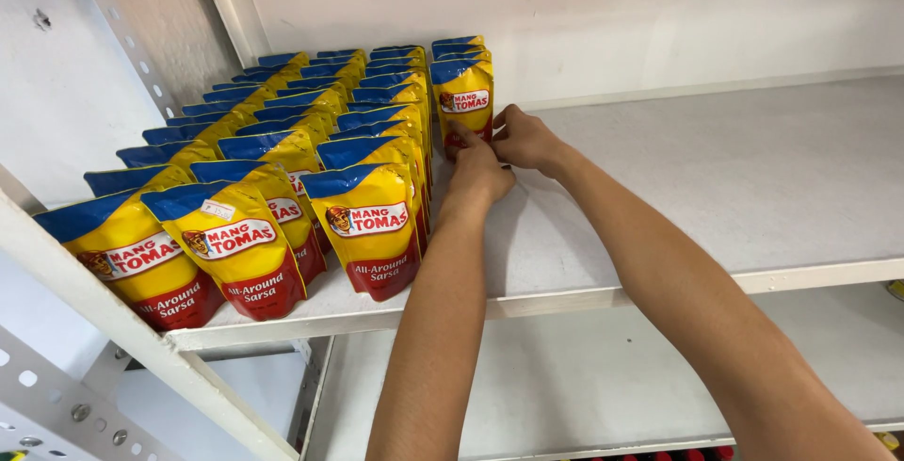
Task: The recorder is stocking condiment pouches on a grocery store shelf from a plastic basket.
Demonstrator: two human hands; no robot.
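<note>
Both hands [499,150] grasp one yellow pouch [462,92] (rows crowd leftward) — bare shelf [753,178] spreads right to its edge.

light: bright, even, diffuse | shadows: soft, faint under both hands [499,155] on the shelf [716,178] | glare: mild sheen on pouches [367,221] left of the hands | focus: sharp throughout | distortion: slight wide-angle stretch at frame edges

Both forearms bare to the elbow, no sleeves, rings or watch.
</note>
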